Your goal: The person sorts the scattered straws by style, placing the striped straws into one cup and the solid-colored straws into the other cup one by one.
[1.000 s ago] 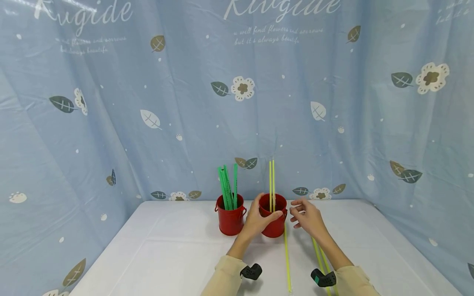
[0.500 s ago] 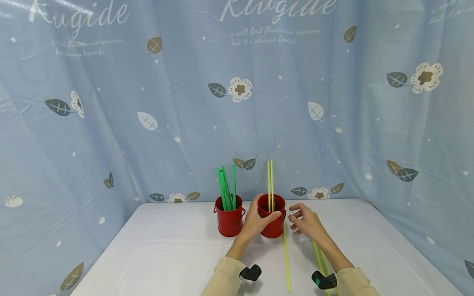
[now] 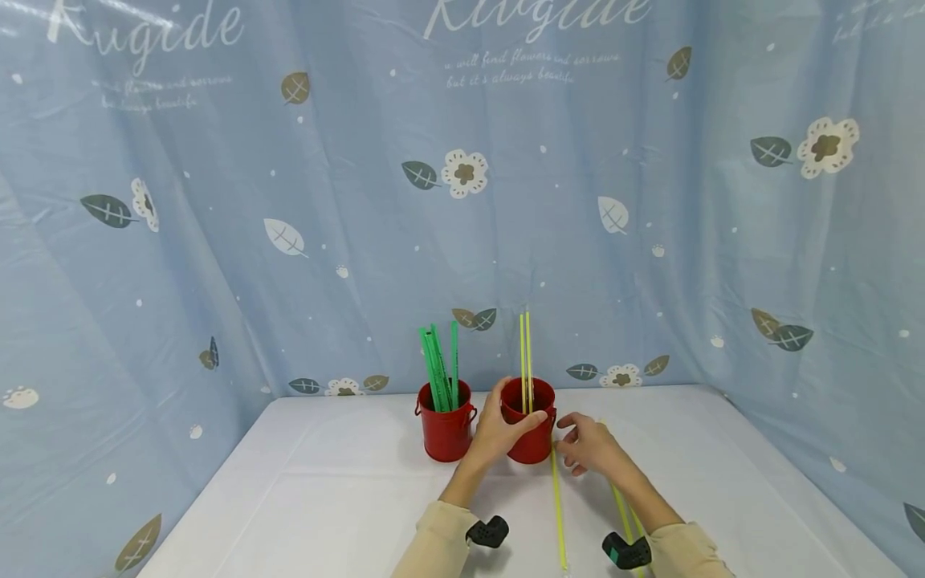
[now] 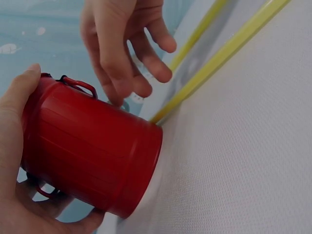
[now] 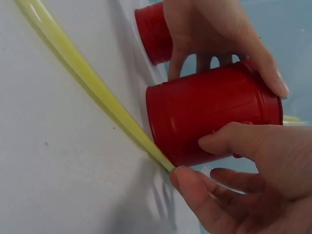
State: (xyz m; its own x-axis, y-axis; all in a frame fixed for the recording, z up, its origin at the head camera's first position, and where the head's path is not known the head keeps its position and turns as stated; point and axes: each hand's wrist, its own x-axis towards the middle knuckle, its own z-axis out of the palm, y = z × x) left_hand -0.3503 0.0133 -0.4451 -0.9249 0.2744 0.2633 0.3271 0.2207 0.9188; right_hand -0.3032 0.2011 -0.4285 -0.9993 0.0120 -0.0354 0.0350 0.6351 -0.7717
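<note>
A small red bucket [image 3: 531, 445] stands on the table with two thin yellow sticks [image 3: 526, 353] upright in it. My left hand [image 3: 495, 433] holds the bucket from its left side, thumb across the front near the rim. To the bucket's right is my right hand [image 3: 592, 449], fingers loosely bent and thumb apart. A long yellow stick [image 5: 92, 85] lies on the table beside the bucket's base. In the right wrist view a fingertip of the right hand touches this stick's far end, while the thumb is over the bucket's side.
Left of the hands stands another red bucket [image 3: 446, 433] holding several green strips [image 3: 442, 369]. More yellow sticks [image 3: 623, 514] lie under the right forearm. A blue patterned curtain [image 3: 347, 177] hangs behind the white table [image 3: 325, 482].
My right hand has moved down and slightly left, to the end of the lying yellow stick. The left hand keeps its hold on the bucket. The head view has shifted slightly.
</note>
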